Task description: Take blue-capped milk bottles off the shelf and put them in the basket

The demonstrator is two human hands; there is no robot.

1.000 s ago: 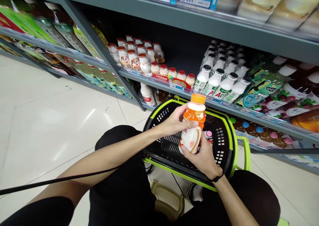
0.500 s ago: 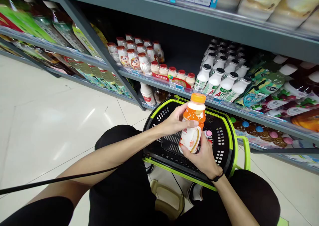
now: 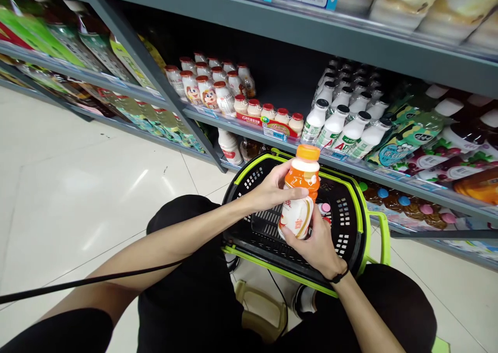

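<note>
Both my hands are closed around a drink bottle (image 3: 299,215) with an orange cap and a white and orange wrapper, tilted slightly over the basket. My left hand (image 3: 274,189) grips its upper left side, thumb across the front. Lower down on the right, my right hand (image 3: 313,244) holds it near the base, with a dark band at the wrist. Beneath the bottle stands a black shopping basket (image 3: 257,239) with lime-green rims. Inside it a small pink-capped bottle (image 3: 325,208) shows in part, the rest hidden behind the held bottle and my right hand.
The grey shelf (image 3: 241,120) beyond the basket carries small red-capped bottles (image 3: 206,91), a red multipack (image 3: 268,119) and white black-capped bottles (image 3: 316,118). Larger juice bottles (image 3: 459,145) stand right. A green basket handle (image 3: 383,239) sticks out right. Below is a beige stool (image 3: 268,311).
The view has shifted very slightly. Both hands keep the same hold on the bottle, and nothing else has visibly moved.
</note>
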